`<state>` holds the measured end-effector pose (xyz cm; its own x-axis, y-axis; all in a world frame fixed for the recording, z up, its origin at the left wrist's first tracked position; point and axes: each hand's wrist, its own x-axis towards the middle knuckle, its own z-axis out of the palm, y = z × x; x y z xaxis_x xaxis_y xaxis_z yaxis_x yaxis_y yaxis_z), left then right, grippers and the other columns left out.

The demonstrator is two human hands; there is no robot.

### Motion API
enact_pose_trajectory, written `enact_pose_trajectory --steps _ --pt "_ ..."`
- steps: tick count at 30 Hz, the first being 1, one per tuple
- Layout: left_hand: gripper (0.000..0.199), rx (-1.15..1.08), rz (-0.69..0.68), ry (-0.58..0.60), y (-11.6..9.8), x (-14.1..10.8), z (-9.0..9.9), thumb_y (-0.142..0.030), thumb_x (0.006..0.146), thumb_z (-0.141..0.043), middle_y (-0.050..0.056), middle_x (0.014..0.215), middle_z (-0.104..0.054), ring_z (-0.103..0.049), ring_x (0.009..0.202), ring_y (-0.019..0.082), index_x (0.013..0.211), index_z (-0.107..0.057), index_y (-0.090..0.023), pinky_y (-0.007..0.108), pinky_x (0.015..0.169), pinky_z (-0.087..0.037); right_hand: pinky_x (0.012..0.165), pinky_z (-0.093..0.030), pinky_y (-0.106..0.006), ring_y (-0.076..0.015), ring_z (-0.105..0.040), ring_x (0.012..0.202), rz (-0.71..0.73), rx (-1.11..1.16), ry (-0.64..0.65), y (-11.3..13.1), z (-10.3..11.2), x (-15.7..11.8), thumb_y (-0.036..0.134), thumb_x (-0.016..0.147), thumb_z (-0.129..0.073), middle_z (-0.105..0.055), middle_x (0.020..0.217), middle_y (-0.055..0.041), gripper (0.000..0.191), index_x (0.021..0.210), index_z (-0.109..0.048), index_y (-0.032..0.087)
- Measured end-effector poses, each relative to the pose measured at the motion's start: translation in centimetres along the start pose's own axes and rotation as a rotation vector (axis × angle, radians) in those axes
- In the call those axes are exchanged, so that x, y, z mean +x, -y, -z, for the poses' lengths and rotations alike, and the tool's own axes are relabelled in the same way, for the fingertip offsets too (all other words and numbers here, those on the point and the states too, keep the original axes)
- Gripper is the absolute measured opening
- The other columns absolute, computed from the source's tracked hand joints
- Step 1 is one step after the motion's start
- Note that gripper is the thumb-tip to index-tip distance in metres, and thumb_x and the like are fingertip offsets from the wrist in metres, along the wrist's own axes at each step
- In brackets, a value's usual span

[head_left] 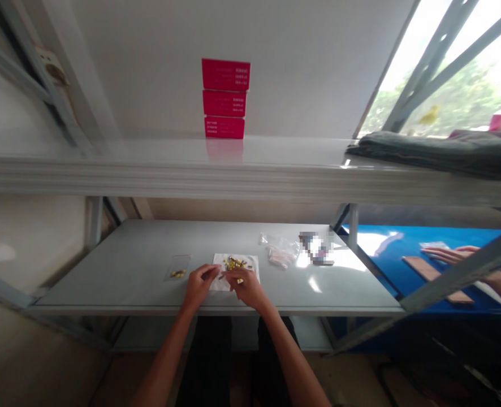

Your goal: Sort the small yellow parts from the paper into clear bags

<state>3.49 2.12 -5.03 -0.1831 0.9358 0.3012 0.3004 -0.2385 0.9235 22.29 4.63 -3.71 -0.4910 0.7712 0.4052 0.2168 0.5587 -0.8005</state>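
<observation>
A heap of small yellow and dark pieces (236, 262), too small to name, lies on a white sheet (250, 259) near the front of the grey table. Over the sheet's left edge is my left hand (198, 288), its thumb and fingers drawn together; what they pinch cannot be made out. My right hand (247, 288) covers the front right of the sheet. Its fingers point left and are pressed together close to my left fingertips, beside a tiny dark bit. To the left lies a small clear bag (179, 267) with a few yellow pieces inside.
Clear bags with pale pink contents (281, 253) lie right of the sheet, near a blurred-out item (317, 247). Above runs a shelf (157, 178) carrying three stacked red boxes (225, 103) and dark cloth (437, 151). At right, another person's hands (454, 257) rest over a blue table.
</observation>
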Motion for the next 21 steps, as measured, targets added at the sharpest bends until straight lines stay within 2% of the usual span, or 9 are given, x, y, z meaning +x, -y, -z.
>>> enact_pose_trajectory --steps 3,6,9,12,14,16,18,21 --pt "0.036 -0.037 0.039 -0.012 0.2 0.1 0.0 -0.050 0.082 -0.069 0.008 0.098 -0.077 -0.070 0.094 0.026 0.097 -0.077 -0.018 0.034 0.086 -0.053 0.061 -0.052 -0.025 -0.0131 -0.061 0.064 -0.019 0.035 0.000 -0.1 0.0 0.1 0.025 0.096 -0.052 -0.072 0.094 -0.0063 0.033 0.122 -0.072 0.024" --pt "0.038 -0.063 0.074 -0.019 0.5 0.2 0.0 -0.051 0.080 -0.070 0.009 0.096 -0.077 -0.070 0.091 0.025 0.095 -0.075 -0.017 0.035 0.085 -0.053 0.060 -0.051 -0.024 -0.0127 -0.061 0.064 -0.037 0.072 -0.031 -0.2 0.1 0.3 0.026 0.094 -0.054 -0.072 0.096 -0.0059 0.033 0.124 -0.070 0.024" --pt "0.039 -0.102 0.099 -0.052 0.7 0.2 0.1 -0.050 0.076 -0.073 0.008 0.093 -0.076 -0.070 0.088 0.024 0.095 -0.074 -0.016 0.034 0.081 -0.054 0.061 -0.051 -0.024 -0.0136 -0.062 0.068 -0.056 0.048 -0.168 -0.4 0.7 -0.1 0.028 0.094 -0.053 -0.072 0.098 -0.0063 0.028 0.115 -0.072 0.020" --pt "0.036 -0.119 0.099 -0.078 0.8 0.2 0.2 -0.046 0.070 -0.078 0.006 0.089 -0.075 -0.068 0.085 0.022 0.092 -0.075 -0.017 0.032 0.080 -0.054 0.064 -0.049 -0.024 -0.0127 -0.059 0.066 -0.081 -0.141 -0.273 -0.8 1.6 -1.1 0.023 0.093 -0.053 -0.071 0.096 -0.0057 0.021 0.099 -0.073 0.019" --pt "0.031 -0.099 0.104 -0.073 0.9 0.2 0.1 -0.044 0.068 -0.079 0.004 0.083 -0.075 -0.068 0.082 0.022 0.083 -0.075 -0.017 0.031 0.079 -0.053 0.069 -0.049 -0.026 -0.0136 -0.059 0.068 -0.073 -0.292 -0.235 -1.1 1.9 -1.8 0.019 0.089 -0.058 -0.070 0.094 -0.0045 0.015 0.094 -0.072 0.020" --pt "0.029 -0.063 0.116 -0.053 1.0 0.1 0.2 -0.046 0.070 -0.077 0.004 0.079 -0.075 -0.067 0.079 0.022 0.077 -0.075 -0.018 0.031 0.077 -0.053 0.078 -0.049 -0.028 -0.0173 -0.061 0.081 -0.035 -0.407 -0.176 -1.4 1.7 -2.3 0.017 0.086 -0.063 -0.070 0.097 -0.0046 0.013 0.094 -0.071 0.022" --pt "0.031 -0.024 0.120 -0.032 1.0 0.1 0.2 -0.048 0.073 -0.073 0.004 0.078 -0.075 -0.067 0.078 0.022 0.077 -0.075 -0.018 0.031 0.075 -0.052 0.084 -0.049 -0.029 -0.0202 -0.061 0.093 0.007 -0.482 -0.144 -1.7 1.4 -2.4 0.017 0.087 -0.063 -0.069 0.099 -0.0056 0.012 0.095 -0.071 0.023" --pt "0.033 0.016 0.120 -0.016 0.9 0.0 0.2 -0.050 0.076 -0.072 0.005 0.080 -0.076 -0.066 0.076 0.022 0.081 -0.076 -0.017 0.029 0.072 -0.051 0.084 -0.049 -0.029 -0.0207 -0.060 0.098 0.028 -0.515 -0.125 -1.9 1.0 -2.2 0.018 0.091 -0.060 -0.067 0.099 -0.0068 0.013 0.094 -0.072 0.023"
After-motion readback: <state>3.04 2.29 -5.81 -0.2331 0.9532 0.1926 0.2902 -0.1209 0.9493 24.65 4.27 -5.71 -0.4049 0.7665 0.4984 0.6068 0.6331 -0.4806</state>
